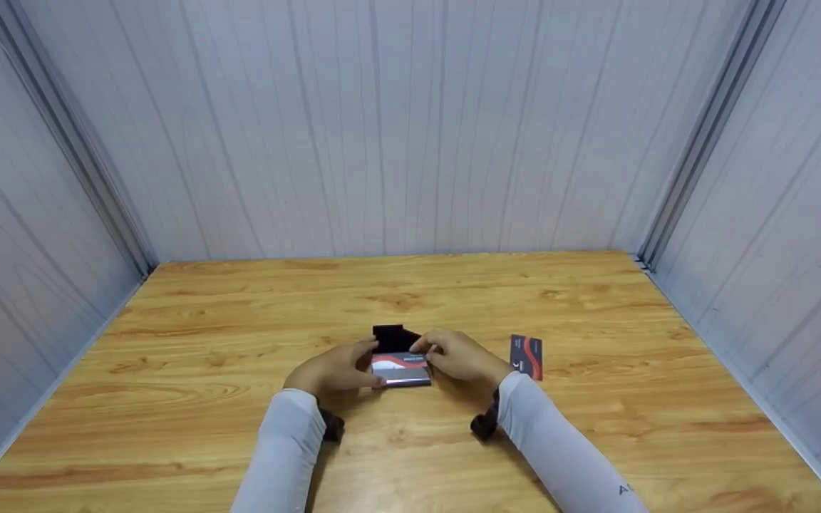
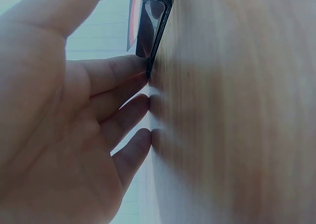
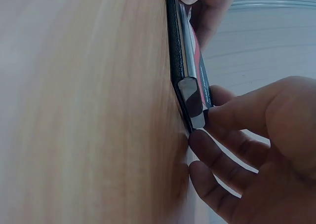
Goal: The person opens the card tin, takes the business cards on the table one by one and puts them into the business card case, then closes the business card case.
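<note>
A metal-edged black card holder [image 1: 408,382] lies on the table with its black flap [image 1: 388,340] folded open on the far side. A grey card with a red wave [image 1: 400,372] lies over its top and slants up slightly from the metal edge [image 3: 186,46]. My left hand [image 1: 332,367] grips the holder's left end, thumb at the near corner and fingers at the far side. At the right end, my right hand [image 1: 462,356] pinches the card's edge between thumb and index finger. Its other fingertips rest on the table beside the holder.
A second grey card with a red wave [image 1: 527,356] lies on the wooden table [image 1: 396,463], just beyond my right wrist. White panel walls [image 1: 410,128] enclose the table at the back and both sides.
</note>
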`<state>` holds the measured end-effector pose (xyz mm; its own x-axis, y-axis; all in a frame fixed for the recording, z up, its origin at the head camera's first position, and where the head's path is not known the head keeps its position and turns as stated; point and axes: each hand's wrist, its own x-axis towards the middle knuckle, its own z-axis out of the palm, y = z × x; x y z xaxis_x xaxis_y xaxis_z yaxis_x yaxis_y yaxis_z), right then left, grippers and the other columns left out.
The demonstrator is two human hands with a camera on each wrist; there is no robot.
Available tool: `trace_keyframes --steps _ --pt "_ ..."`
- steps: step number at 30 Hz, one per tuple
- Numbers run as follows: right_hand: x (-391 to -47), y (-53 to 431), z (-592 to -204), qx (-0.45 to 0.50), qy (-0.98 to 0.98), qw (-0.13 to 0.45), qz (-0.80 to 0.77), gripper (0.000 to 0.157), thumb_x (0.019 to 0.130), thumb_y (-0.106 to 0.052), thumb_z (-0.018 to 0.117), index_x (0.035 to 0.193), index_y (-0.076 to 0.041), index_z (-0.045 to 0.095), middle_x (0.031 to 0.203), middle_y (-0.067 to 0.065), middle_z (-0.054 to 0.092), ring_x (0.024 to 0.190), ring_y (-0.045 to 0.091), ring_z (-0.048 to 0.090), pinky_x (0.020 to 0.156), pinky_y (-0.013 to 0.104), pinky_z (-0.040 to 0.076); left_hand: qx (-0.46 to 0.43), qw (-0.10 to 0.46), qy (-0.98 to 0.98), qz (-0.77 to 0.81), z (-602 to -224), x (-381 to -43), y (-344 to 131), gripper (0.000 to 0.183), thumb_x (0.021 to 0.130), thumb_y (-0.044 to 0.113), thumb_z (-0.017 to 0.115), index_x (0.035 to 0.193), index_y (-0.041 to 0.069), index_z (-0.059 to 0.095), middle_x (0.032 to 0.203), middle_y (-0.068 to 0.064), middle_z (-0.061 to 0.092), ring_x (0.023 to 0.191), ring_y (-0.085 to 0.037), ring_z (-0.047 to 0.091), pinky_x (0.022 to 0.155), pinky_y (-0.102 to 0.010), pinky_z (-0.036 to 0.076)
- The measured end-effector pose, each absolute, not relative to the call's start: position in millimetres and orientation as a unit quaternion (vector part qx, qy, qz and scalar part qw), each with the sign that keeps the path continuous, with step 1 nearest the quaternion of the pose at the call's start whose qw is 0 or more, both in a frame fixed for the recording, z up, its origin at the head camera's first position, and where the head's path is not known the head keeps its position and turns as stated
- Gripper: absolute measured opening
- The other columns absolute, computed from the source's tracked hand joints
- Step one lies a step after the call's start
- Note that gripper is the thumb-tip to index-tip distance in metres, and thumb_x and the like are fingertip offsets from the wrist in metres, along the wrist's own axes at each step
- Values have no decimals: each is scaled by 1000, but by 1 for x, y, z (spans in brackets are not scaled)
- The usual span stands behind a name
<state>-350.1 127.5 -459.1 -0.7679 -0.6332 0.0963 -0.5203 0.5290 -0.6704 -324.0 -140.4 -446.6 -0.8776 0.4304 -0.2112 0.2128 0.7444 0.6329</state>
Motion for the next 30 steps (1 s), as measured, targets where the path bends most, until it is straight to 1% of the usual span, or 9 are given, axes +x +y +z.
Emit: trace_keyframes --steps 4,9,15,18,25,30 --pt "-350 128 -459 -343 871 75 -344 29 103 -5 50 126 -5 68 119 9 62 106 23 62 92 42 49 172 177 916 316 -447 -325 -140 87 90 44 74 159 13 31 163 -9 24 149 -30 21 118 -51 21" --pt "-349 128 -458 -364 876 79 -307 31 104 -7 51 130 -3 67 116 9 58 107 24 57 93 44 47 177 175 916 313 -448 -325 -140 87 90 44 74 159 12 31 163 -10 24 149 -30 22 118 -51 21" --pt "-347 129 -455 -383 874 82 -286 33 103 -9 52 133 -1 65 119 9 58 108 24 55 93 42 46 181 173 918 307 -449 -325 -140 86 91 44 74 159 12 31 163 -10 25 149 -30 22 118 -51 21" --pt "-346 131 -453 -384 870 97 -292 35 104 -11 53 136 -2 62 122 8 58 106 23 55 93 42 46 178 173 920 303 -448 -325 -140 87 90 45 74 159 13 31 163 -8 26 149 -29 22 118 -51 22" --pt "-347 149 -442 -326 872 148 -333 39 105 -22 54 143 -10 56 137 6 55 123 24 54 102 45 45 179 168 920 307 -448 -325 -140 87 90 44 74 159 13 32 162 -9 27 149 -29 23 118 -50 21" --pt "-353 174 -430 -288 876 138 -361 45 104 -30 58 143 -9 56 141 9 55 123 26 54 101 49 46 188 168 915 316 -449 -325 -141 86 91 41 74 159 10 31 163 -12 25 149 -31 21 118 -51 20"
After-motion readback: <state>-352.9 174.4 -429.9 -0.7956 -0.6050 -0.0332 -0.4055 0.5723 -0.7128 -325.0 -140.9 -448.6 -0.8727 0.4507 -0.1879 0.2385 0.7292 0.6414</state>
